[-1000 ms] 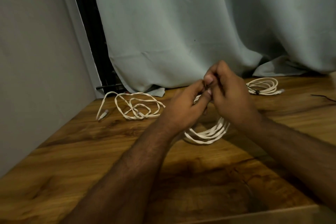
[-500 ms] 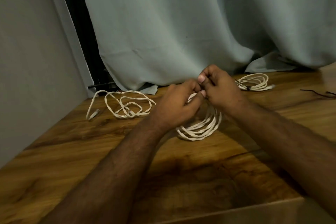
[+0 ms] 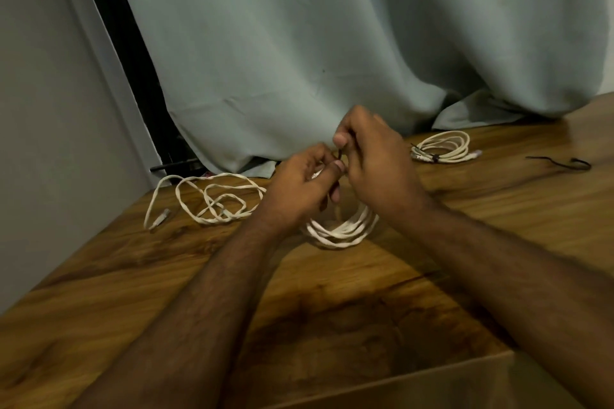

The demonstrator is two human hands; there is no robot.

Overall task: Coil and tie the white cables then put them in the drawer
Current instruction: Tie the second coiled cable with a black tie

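Left hand [image 3: 300, 184] and right hand [image 3: 373, 159] pinch a dark tie [image 3: 341, 153] over the coiled cable [image 3: 342, 229].

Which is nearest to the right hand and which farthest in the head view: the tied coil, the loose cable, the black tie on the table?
From the right hand:
1. Tied coil, just to its right near the curtain.
2. Black tie, farther right on the table.
3. Loose cable, on the left, beyond the left hand; roughly as far as the tie, hard to rank.

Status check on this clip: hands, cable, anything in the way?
Left hand and right hand both pinching a dark tie over the coiled cable. One tied coil far right, loose cable left. Nothing blocking.
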